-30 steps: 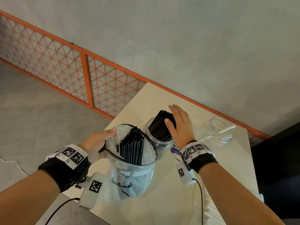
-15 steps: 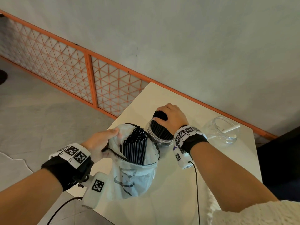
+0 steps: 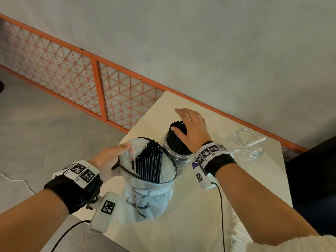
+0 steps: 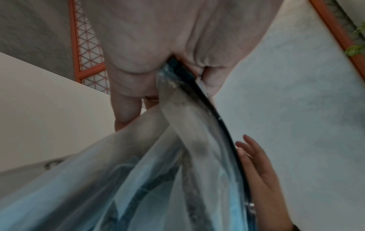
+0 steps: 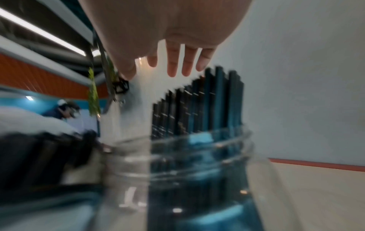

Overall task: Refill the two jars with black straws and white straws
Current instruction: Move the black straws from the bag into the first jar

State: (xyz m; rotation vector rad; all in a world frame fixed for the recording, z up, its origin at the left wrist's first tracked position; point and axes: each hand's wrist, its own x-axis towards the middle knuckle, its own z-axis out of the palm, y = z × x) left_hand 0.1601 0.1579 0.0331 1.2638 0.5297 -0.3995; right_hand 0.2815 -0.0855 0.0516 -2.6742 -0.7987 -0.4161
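A clear jar (image 3: 179, 158) packed with black straws (image 3: 177, 139) stands on the white table (image 3: 200, 224). My right hand (image 3: 190, 125) hovers over the straw tops with its fingers (image 5: 173, 65) straight and spread, holding nothing; the thumb lies by the bundle's near side. My left hand (image 3: 111, 154) pinches the rim of a clear plastic bag (image 3: 147, 195) that holds more black straws (image 3: 150, 160); the left wrist view shows the bag's dark rim (image 4: 177, 73) caught between thumb and fingers. A second clear jar (image 3: 249, 143) at the right holds one white straw (image 3: 256, 141).
An orange lattice fence (image 3: 72, 70) runs along the grey wall behind the table. The table's left edge drops to the floor beside my left wrist. A black cable (image 3: 221, 206) trails from my right wrist across the table. Something dark (image 3: 318, 170) stands to the right.
My right hand, curled over the jar's straw tops half a second ago, has opened and lifted with its fingers spread. The left hand keeps its hold on the bag rim.
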